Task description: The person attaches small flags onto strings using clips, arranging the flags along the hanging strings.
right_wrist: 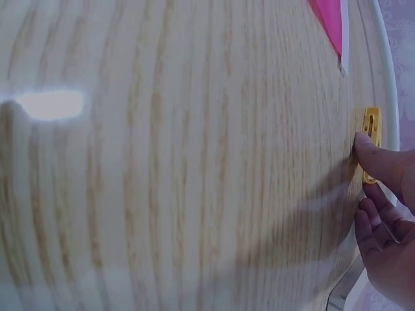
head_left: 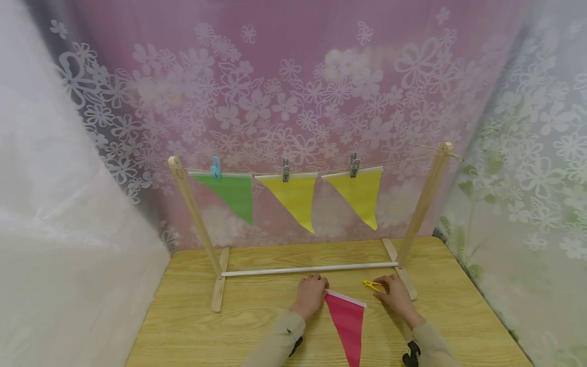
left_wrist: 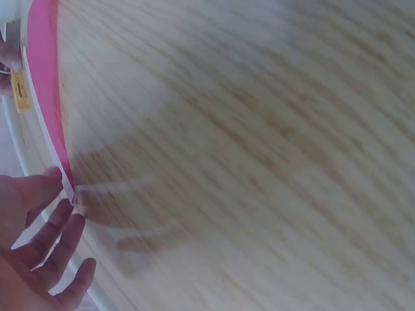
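A pinkish-red triangular pennant [head_left: 346,323] with a white top strip hangs point toward me, low over the table. My left hand [head_left: 312,294] pinches its left top corner between thumb and forefinger, as the left wrist view shows; the other fingers are loosely spread. To the right, my right hand [head_left: 395,294] holds a yellow clothespin [right_wrist: 372,123] between thumb and fingers, its tip pointing left toward the pennant. Beyond the hands, one green pennant [head_left: 234,193] and two yellow pennants [head_left: 293,199] hang from a string, fixed by a blue clothespin [head_left: 216,167] and grey ones [head_left: 286,169].
The string runs between two wooden posts [head_left: 424,206] standing on wooden feet [head_left: 219,298]. A white rod [head_left: 302,270] joins the posts low down, just beyond my hands. The stand is on a wood-grain table [head_left: 192,326]. Flowered curtains [head_left: 293,76] enclose the back and right.
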The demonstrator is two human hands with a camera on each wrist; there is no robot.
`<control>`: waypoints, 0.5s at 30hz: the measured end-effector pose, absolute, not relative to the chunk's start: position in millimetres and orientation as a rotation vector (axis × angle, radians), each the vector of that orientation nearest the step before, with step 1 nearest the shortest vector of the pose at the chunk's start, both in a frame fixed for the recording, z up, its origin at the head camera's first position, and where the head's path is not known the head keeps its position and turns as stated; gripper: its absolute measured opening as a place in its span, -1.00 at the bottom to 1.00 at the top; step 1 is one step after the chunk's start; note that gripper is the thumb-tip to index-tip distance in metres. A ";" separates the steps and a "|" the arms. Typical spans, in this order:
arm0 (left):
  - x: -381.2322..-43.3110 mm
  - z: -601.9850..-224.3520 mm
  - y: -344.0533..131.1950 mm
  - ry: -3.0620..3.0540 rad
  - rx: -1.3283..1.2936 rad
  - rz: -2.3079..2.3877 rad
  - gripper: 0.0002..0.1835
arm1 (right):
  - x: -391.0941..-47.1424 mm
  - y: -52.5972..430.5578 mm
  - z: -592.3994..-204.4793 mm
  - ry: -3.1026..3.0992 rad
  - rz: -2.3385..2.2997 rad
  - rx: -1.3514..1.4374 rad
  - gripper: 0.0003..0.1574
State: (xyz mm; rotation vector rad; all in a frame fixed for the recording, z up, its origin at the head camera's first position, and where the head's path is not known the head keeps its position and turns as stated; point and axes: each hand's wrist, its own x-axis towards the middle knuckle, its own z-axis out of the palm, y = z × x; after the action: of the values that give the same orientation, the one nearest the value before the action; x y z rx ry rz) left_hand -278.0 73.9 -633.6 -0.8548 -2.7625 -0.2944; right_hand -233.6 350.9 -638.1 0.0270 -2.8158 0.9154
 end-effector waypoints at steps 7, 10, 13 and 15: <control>-276.8 -629.4 69.9 -2.808 -0.907 -0.333 -0.91 | -230.3 348.2 -645.1 -2.693 0.888 0.098 -0.66; -275.4 -627.7 69.4 -2.810 -0.914 -0.346 -0.89 | -229.7 347.6 -645.2 -2.703 0.908 0.085 -0.67; -274.5 -626.7 69.1 -2.804 -0.919 -0.359 -0.89 | -229.4 347.6 -642.1 -2.751 0.941 0.050 -0.68; -274.9 -626.7 68.7 -2.799 -0.920 -0.366 -0.88 | -229.6 348.0 -639.1 -2.776 0.972 0.011 -0.68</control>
State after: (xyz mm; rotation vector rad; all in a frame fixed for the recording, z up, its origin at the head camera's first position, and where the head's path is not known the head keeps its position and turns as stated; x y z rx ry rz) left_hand -274.9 68.7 -626.7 -0.9202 -2.7994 -0.3661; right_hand -229.6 348.0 -639.1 0.0110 -2.7756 0.9716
